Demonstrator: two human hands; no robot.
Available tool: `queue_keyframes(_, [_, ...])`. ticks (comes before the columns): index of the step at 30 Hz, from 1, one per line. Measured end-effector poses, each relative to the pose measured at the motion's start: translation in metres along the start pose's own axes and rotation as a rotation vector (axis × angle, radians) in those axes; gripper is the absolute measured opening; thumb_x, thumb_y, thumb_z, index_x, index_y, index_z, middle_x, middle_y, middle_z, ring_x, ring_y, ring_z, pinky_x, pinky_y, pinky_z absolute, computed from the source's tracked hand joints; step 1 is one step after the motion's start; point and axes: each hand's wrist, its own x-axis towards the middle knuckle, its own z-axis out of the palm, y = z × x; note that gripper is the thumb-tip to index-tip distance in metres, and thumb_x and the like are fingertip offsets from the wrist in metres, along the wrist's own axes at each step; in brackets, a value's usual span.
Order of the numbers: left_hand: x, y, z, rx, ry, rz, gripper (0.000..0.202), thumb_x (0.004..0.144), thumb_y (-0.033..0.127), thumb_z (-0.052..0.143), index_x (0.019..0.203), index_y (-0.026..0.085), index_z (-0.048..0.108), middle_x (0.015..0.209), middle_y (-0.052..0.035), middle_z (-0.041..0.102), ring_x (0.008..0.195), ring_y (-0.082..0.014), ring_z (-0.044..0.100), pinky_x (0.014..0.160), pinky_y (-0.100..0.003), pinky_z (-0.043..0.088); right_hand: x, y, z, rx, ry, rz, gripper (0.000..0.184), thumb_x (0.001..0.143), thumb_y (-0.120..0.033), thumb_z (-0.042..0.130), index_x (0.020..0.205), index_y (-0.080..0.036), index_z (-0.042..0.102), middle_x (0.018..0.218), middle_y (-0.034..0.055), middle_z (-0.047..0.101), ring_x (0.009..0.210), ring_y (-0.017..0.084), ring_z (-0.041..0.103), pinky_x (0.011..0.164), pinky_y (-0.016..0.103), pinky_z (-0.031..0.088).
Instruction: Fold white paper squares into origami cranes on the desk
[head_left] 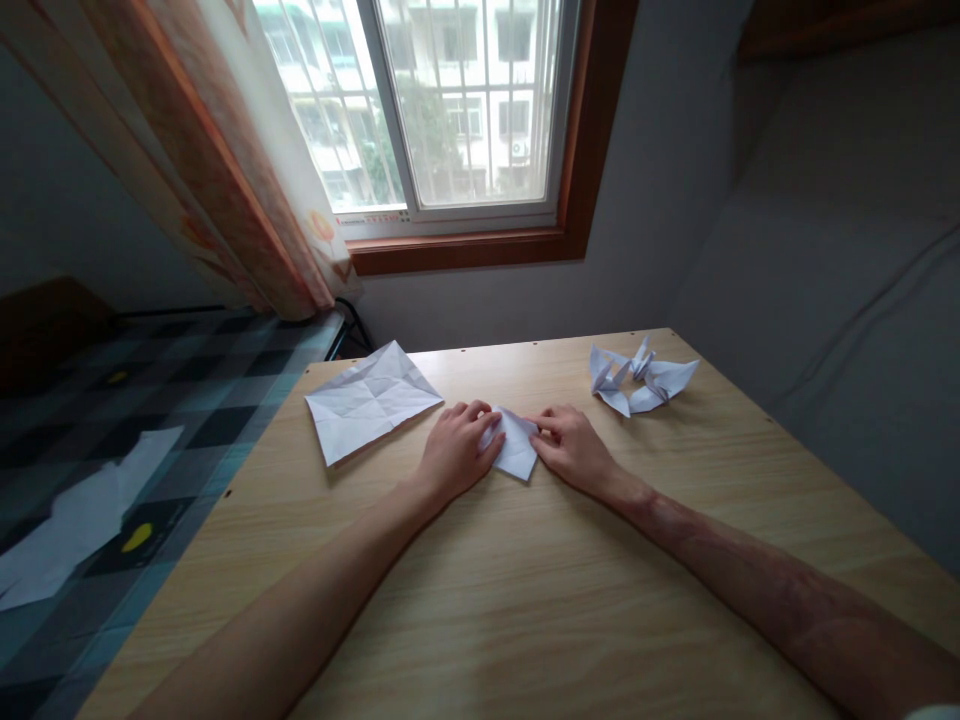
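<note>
A small folded white paper (517,450) lies on the wooden table (525,600) between my hands. My left hand (456,448) rests on its left edge with the fingers curled down onto it. My right hand (571,445) pinches its right corner between thumb and fingers. Both hands press the paper flat against the table top.
A creased white sheet (370,398) lies unfolded at the table's far left. Folded paper cranes (639,378) sit at the far right. A bed with a checked cover (112,440) and loose paper (75,520) stands to the left, a window behind.
</note>
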Motion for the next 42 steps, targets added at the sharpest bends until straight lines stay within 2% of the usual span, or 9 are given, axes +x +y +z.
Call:
queue_keyframes(3, [0.000,0.001,-0.001,-0.017,0.006,-0.007,0.031,0.107,0.037,0.061,0.129,0.022,0.077,0.126,-0.0124,0.074,0.111,-0.0310,0.067,0.102,-0.050,0.054,-0.003,-0.008,0.000,-0.121,-0.067,-0.151,0.049,0.101,-0.015,0.062,0.146,-0.031,0.074,0.129,0.0113,0.077,0.119,0.032,0.065,0.106,0.048,0.050])
queue_keyframes(6, [0.001,0.001,-0.001,-0.031,0.013,-0.018,0.031,0.107,0.036,0.060,0.130,0.021,0.076,0.126,-0.0129,0.074,0.112,-0.0312,0.067,0.102,-0.049,0.054,-0.005,-0.010,0.003,-0.173,-0.135,-0.229,0.053,0.105,-0.016,0.058,0.155,-0.030,0.065,0.153,0.0102,0.068,0.138,0.033,0.060,0.121,0.054,0.043])
queue_keyframes(10, [0.001,0.000,0.001,-0.006,-0.004,-0.015,0.035,0.108,0.037,0.058,0.135,0.020,0.073,0.129,-0.0147,0.071,0.114,-0.0322,0.065,0.104,-0.050,0.054,-0.006,-0.005,0.003,-0.159,-0.183,-0.237,0.053,0.109,-0.017,0.054,0.160,-0.032,0.060,0.163,0.0067,0.062,0.149,0.030,0.057,0.130,0.058,0.035])
queue_keyframes(17, [0.000,-0.002,0.004,0.029,-0.021,-0.014,0.045,0.110,0.037,0.055,0.151,0.024,0.065,0.133,-0.0132,0.068,0.116,-0.0312,0.063,0.104,-0.047,0.051,-0.006,-0.002,-0.002,-0.141,-0.214,-0.253,0.052,0.111,-0.021,0.055,0.161,-0.033,0.059,0.165,0.0066,0.060,0.153,0.029,0.056,0.132,0.057,0.034])
queue_keyframes(23, [0.000,0.000,0.002,0.043,-0.035,0.001,0.038,0.110,0.037,0.053,0.143,0.026,0.069,0.131,-0.0115,0.067,0.114,-0.0296,0.063,0.104,-0.047,0.051,-0.007,-0.004,-0.008,-0.175,-0.215,-0.309,0.052,0.109,-0.020,0.056,0.161,-0.030,0.059,0.163,0.0088,0.061,0.153,0.029,0.057,0.132,0.056,0.038])
queue_keyframes(28, [0.001,0.003,0.001,0.099,-0.079,-0.020,0.038,0.111,0.038,0.052,0.143,0.024,0.067,0.135,-0.0120,0.066,0.118,-0.0310,0.062,0.106,-0.049,0.051,-0.006,-0.004,-0.014,-0.263,-0.228,-0.417,0.052,0.106,-0.021,0.059,0.158,-0.020,0.061,0.162,0.0144,0.062,0.151,0.031,0.059,0.129,0.056,0.043])
queue_keyframes(32, [0.001,0.002,0.002,0.126,-0.100,-0.030,0.040,0.111,0.039,0.051,0.144,0.021,0.066,0.136,-0.0129,0.066,0.119,-0.0325,0.061,0.107,-0.050,0.051,-0.003,-0.001,-0.020,-0.256,-0.238,-0.509,0.049,0.097,-0.015,0.064,0.145,-0.020,0.071,0.152,0.0111,0.071,0.142,0.030,0.066,0.127,0.053,0.047])
queue_keyframes(36, [0.001,0.001,0.002,0.121,-0.097,-0.031,0.039,0.110,0.038,0.054,0.144,0.022,0.067,0.137,-0.0124,0.066,0.120,-0.0325,0.061,0.107,-0.049,0.050,-0.002,0.003,-0.024,-0.186,-0.203,-0.540,0.047,0.088,-0.011,0.065,0.131,-0.024,0.079,0.137,0.0060,0.081,0.130,0.027,0.075,0.123,0.049,0.050])
queue_keyframes(42, [0.001,0.002,0.000,0.110,-0.106,-0.040,0.040,0.110,0.038,0.055,0.144,0.021,0.067,0.137,-0.0125,0.066,0.120,-0.0329,0.061,0.107,-0.050,0.051,-0.003,0.005,-0.027,-0.112,-0.114,-0.539,0.030,0.079,-0.010,0.066,0.096,-0.027,0.084,0.115,0.0005,0.087,0.105,0.025,0.083,0.111,0.047,0.057])
